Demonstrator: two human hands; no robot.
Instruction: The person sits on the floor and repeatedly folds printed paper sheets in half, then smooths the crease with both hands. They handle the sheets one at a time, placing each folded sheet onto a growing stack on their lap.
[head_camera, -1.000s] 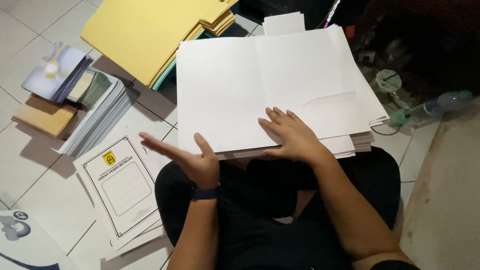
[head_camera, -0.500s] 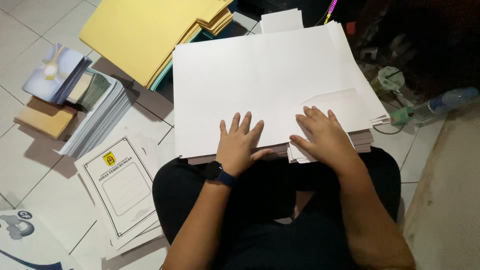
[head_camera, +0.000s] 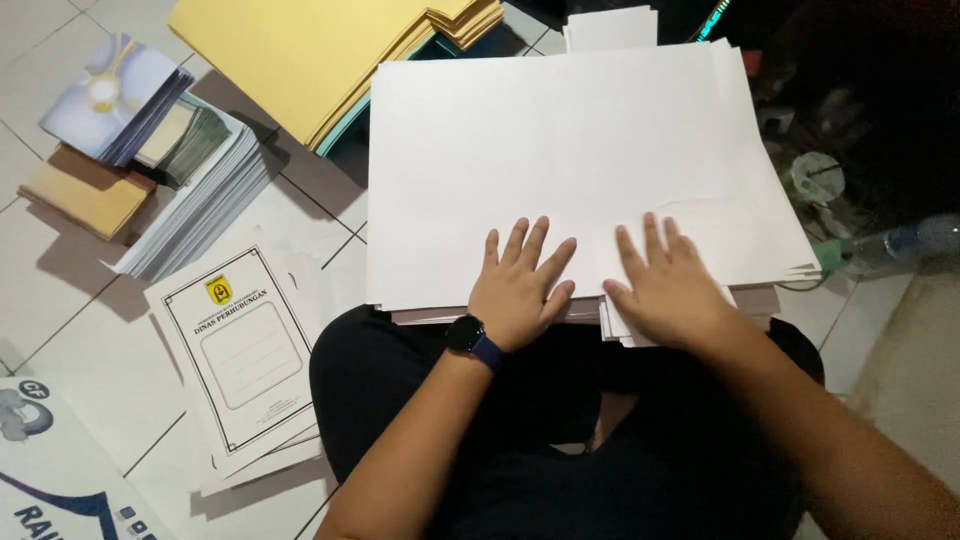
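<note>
A thick stack of large white paper sheets (head_camera: 560, 150) rests on my lap, reaching out over the tiled floor. My left hand (head_camera: 520, 285), with a dark watch on its wrist, lies flat on the stack's near edge, fingers spread. Just to its right, my right hand (head_camera: 665, 285) presses flat on a smaller folded white sheet (head_camera: 740, 235) at the stack's near right corner. Neither hand grips anything.
A pile of yellow folders (head_camera: 310, 50) lies at the top left. Stacked booklets and printed covers (head_camera: 170, 160) sit at the left, with a bordered white cover sheet (head_camera: 245, 350) beside my knee. A plastic bottle (head_camera: 900, 245) and a tape roll (head_camera: 820, 175) lie at the right.
A second ago my left hand was raised off the stack at my left side; it has come down flat on the paper. My right hand has slid right along the near edge.
</note>
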